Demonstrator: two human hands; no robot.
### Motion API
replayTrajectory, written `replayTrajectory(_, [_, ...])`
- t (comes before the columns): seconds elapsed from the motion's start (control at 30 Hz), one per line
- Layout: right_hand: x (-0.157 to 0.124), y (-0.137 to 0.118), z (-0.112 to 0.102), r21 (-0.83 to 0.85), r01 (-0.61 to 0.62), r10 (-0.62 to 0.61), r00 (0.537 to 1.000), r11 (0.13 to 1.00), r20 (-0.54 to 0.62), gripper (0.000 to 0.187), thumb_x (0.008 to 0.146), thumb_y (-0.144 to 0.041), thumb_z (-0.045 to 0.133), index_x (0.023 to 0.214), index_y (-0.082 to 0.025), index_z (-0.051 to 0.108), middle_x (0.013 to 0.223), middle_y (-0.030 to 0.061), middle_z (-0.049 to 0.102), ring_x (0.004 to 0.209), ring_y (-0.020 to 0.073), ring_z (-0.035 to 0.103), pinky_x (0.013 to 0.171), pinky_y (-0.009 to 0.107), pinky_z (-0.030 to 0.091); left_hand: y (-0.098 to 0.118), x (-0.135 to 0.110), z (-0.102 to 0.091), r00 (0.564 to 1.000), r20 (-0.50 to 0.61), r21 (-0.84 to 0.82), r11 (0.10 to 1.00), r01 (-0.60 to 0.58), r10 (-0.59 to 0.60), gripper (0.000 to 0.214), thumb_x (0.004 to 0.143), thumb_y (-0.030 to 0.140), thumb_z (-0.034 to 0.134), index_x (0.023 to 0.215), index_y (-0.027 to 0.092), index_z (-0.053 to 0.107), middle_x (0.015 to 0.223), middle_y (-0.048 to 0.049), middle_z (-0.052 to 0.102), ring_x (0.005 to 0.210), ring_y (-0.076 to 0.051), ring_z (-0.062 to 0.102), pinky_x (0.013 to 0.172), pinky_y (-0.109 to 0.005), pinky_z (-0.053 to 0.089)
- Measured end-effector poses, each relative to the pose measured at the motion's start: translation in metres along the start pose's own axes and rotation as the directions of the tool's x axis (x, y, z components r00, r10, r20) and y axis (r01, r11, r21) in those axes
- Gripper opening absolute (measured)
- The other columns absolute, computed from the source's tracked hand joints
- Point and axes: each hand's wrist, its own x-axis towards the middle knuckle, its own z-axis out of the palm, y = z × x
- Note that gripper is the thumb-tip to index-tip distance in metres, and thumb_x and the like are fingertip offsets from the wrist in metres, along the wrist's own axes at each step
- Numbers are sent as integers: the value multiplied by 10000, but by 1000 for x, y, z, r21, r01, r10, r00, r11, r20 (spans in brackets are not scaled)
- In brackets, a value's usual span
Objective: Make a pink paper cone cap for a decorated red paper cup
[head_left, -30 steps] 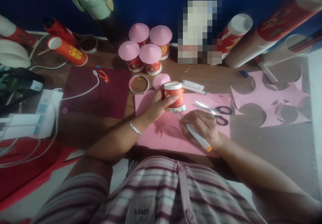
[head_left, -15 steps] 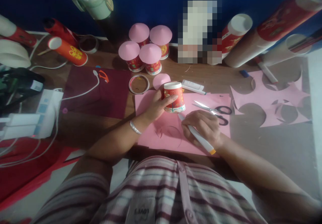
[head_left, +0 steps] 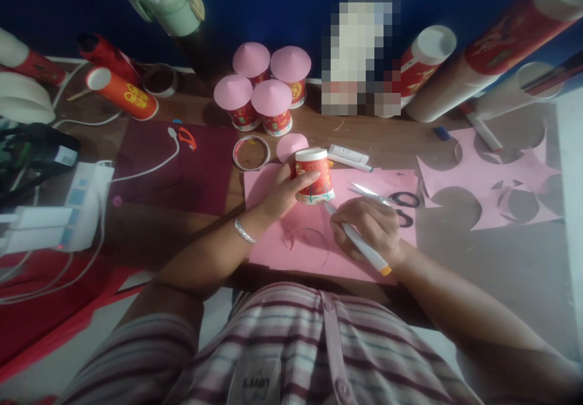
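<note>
My left hand (head_left: 288, 187) is closed round a red paper cup (head_left: 314, 174), thumb across its front. The cup has gold print and a green pattern drawn on its white lower band. In my right hand (head_left: 370, 226) is a white marker pen (head_left: 359, 244) with a yellow end, its tip close below the cup's lower edge; whether it touches I cannot tell. Beneath both hands lie pink paper sheets (head_left: 273, 253). Black-handled scissors (head_left: 371, 192) rest beside my right hand, partly hidden by it. A pink paper cone (head_left: 291, 145) sits just behind the cup.
Several red cups with pink cone tops (head_left: 271, 98) stand at the back. A tape roll (head_left: 251, 153) and another marker (head_left: 353, 161) lie nearer. Pink paper offcuts (head_left: 496, 180) spread at right. Tall tubes (head_left: 455, 89) lean behind them. A white cable (head_left: 150, 174) crosses the left.
My right hand and the marker have shifted very slightly to the right. The left hand still holds the cup in nearly the same place.
</note>
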Motion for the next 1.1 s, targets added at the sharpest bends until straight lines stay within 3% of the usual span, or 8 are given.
replayTrajectory(0.17, [1, 1, -1, -17, 1, -1, 1000, 1000, -1, 178, 836, -69, 616, 917, -224, 583, 679, -19, 648, 581, 151, 643, 540, 282, 529, -1, 0, 0, 1000, -16, 13, 1000, -8, 9, 341, 789, 390, 765, 1033, 189, 638, 856, -21, 701, 814, -167, 692, 746, -279, 571])
replayTrajectory(0.4, [1, 2, 1, -19, -3, 3, 1000, 1000, -17, 172, 849, -74, 613, 922, -225, 576, 679, -16, 645, 580, 152, 639, 532, 283, 529, -4, 1, -2, 1000, -12, -4, 1000, -11, 11, 369, 788, 391, 768, 1072, 192, 642, 954, -40, 728, 892, -184, 710, 786, -298, 572])
replayTrajectory(0.57, [-1, 2, 1, -20, -9, 9, 1000, 1000, -1, 176, 855, -76, 633, 936, -216, 563, 694, -9, 653, 595, 153, 648, 543, 286, 545, -2, 1, -1, 1000, -8, -28, 1000, -9, 9, 328, 788, 371, 770, 1028, 189, 640, 893, -21, 711, 845, -160, 700, 737, -258, 563])
replayTrajectory(1.1, [0, 1, 0, -15, -8, 8, 1000, 1000, 11, 180, 833, -55, 614, 905, -210, 559, 674, -15, 642, 584, 149, 640, 549, 284, 539, -6, 2, -3, 1000, -1, -16, 1000, -24, 24, 346, 794, 384, 771, 1049, 186, 647, 885, -16, 713, 825, -160, 703, 764, -277, 563])
